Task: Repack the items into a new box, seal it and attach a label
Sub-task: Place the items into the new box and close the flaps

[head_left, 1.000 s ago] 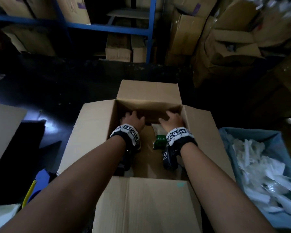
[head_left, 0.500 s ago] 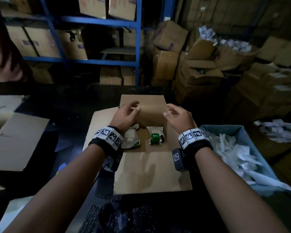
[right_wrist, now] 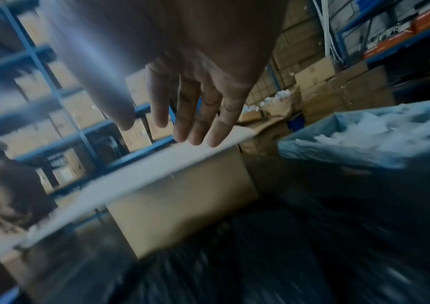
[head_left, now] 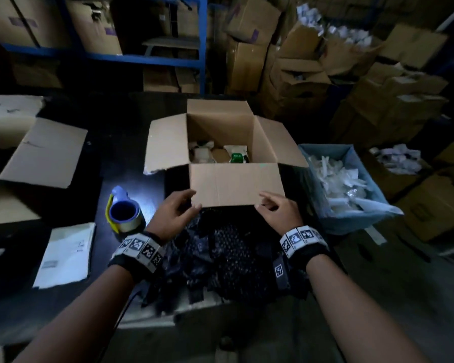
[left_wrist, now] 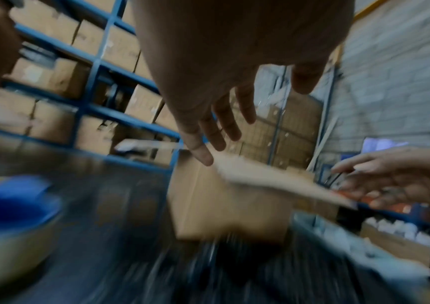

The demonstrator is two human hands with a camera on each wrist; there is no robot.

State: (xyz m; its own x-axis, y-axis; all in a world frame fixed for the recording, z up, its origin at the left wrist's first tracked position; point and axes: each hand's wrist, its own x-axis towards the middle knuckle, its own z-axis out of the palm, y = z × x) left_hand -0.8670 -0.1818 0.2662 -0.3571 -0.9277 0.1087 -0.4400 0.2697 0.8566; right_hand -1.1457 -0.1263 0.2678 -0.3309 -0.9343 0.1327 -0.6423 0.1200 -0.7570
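Note:
An open cardboard box (head_left: 236,184) stands mid-table with all its flaps spread. Inside lie white pouches (head_left: 202,154), one with a green label (head_left: 237,157). My left hand (head_left: 194,200) is at the left corner of the near flap, fingers relaxed and holding nothing. My right hand (head_left: 261,200) is at the flap's right corner, also empty. The left wrist view shows the left hand (left_wrist: 247,123) with straight fingers by the flap's edge (left_wrist: 273,176). In the right wrist view, the right hand (right_wrist: 161,131) hovers just over the flap (right_wrist: 156,164). Black bubble wrap (head_left: 228,252) lies under my wrists.
A blue tape dispenser (head_left: 123,213) sits left of my left hand, a white mailer (head_left: 66,255) beyond it. A flattened box (head_left: 45,153) lies at far left. A blue-lined bin (head_left: 323,195) of white plastic packets stands right. Shelves and stacked cartons fill the back.
Both hands have come up out of the box and back to the near flap's outer edge. The view has pulled back, so the tape dispenser and bubble wrap now show.

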